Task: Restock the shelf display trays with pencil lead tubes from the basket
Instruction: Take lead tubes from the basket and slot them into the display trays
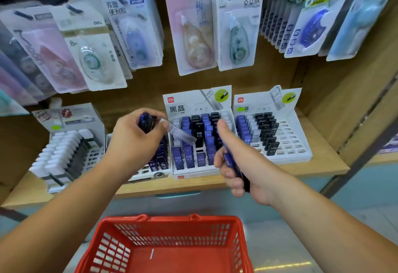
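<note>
Body in view: two hands, two forearms. Left hand (133, 141) bare; left forearm (71, 203) uncovered down to the frame edge. Right hand (234, 165) bare, nails short where visible; right forearm (318, 218) likewise uncovered to the edge

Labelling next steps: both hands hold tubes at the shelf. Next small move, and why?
Probably lower the clear tube from the left hand into the middle tray: it juts over that tray, which shows an open slot near its front. The right hand grips blue tubes.

The left hand (133, 141) and right hand (255, 170) grip lead tubes (182, 135), seemingly several each.
</note>
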